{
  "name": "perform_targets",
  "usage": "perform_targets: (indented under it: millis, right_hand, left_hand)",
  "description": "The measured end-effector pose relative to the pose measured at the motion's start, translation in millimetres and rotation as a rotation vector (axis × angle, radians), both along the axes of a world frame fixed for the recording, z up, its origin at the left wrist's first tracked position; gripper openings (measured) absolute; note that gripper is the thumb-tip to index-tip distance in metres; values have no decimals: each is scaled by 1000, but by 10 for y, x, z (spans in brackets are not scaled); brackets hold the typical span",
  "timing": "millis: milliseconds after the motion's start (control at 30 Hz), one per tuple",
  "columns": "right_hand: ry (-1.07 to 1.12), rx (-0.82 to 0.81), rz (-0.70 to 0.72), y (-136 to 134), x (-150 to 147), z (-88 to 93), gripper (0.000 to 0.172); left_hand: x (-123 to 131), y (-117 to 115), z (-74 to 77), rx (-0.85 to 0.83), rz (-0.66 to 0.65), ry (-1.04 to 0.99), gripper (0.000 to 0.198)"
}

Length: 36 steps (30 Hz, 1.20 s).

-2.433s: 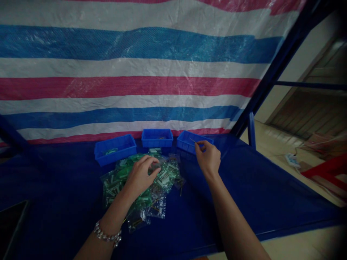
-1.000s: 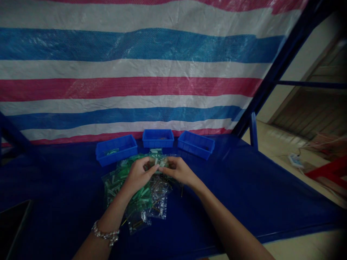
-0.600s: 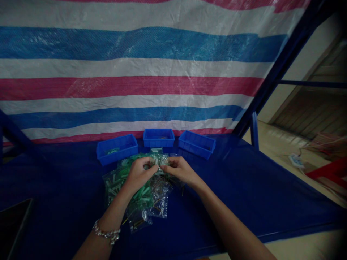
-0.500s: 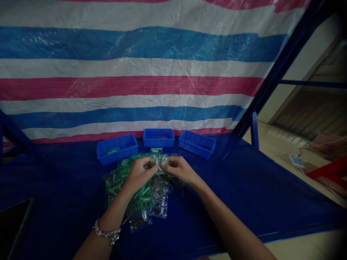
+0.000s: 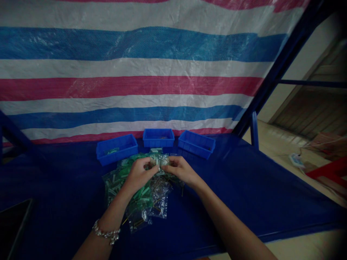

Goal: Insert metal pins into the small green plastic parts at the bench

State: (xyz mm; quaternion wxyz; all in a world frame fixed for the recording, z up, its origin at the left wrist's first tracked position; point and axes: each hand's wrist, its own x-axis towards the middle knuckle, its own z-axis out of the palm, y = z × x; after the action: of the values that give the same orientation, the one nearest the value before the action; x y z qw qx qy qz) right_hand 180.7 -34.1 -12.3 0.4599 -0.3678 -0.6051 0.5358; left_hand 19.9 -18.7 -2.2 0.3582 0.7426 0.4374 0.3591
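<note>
A heap of small clear plastic bags (image 5: pixel 141 187) with green and white parts lies on the blue table (image 5: pixel 257 195). Both hands meet over its far end. My left hand (image 5: pixel 138 175) and my right hand (image 5: pixel 181 170) pinch one small clear bag (image 5: pixel 159 161) between their fingertips, one hand at each side of it. A beaded bracelet (image 5: pixel 106 234) is on my left wrist.
Three blue bins stand in a row behind the heap: left bin (image 5: pixel 116 148) with a few green parts, middle bin (image 5: pixel 158 137), right bin (image 5: pixel 196 144). A striped tarp (image 5: pixel 135 72) hangs behind. A dark flat object (image 5: pixel 13 224) lies at the table's near left.
My right hand came back from over the right bin to the heap and joined my left hand on a small bag. Over the last second both hands have barely moved.
</note>
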Motion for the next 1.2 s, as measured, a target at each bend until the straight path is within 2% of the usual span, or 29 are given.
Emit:
perform_targets:
  millis: [300,767,1200]
  right_hand:
    - [-12,-3,-29,6,6,-12,23]
    - [-19,2,-38,-3,10,9,13]
    - [-19,-33,-73,14,11,24,9]
  left_hand:
    - [-2,-1,25,14,30,-38,14]
    - [16,-16,51,0,35,-54,13]
    - [-4,17,-9,-18,18,-87,17]
